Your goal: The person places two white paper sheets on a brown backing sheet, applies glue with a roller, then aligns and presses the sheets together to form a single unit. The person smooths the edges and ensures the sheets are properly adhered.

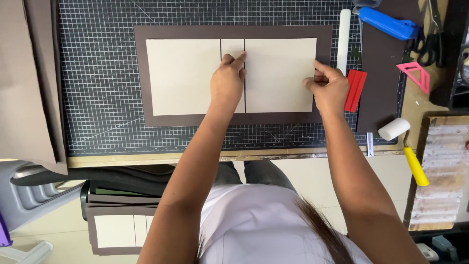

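Three boards [183, 76] lie side by side on a paper sheet [139, 73], which lies on a cutting mat [97, 73].

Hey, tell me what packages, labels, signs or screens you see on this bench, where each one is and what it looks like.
No packages, signs or screens show.
Small white label strip: on the cutting mat at its front right edge, beside the yellow-handled roller; narrow, upright rectangle, print too small to tell.

left hand [227, 80] pressing flat on narrow spine board [232, 46] between two grey boards, atop dark brown paper sheet [139, 73]. right hand [328, 88] gripping right board [278, 73] at its three o'clock edge; red block [355, 90] just beside.
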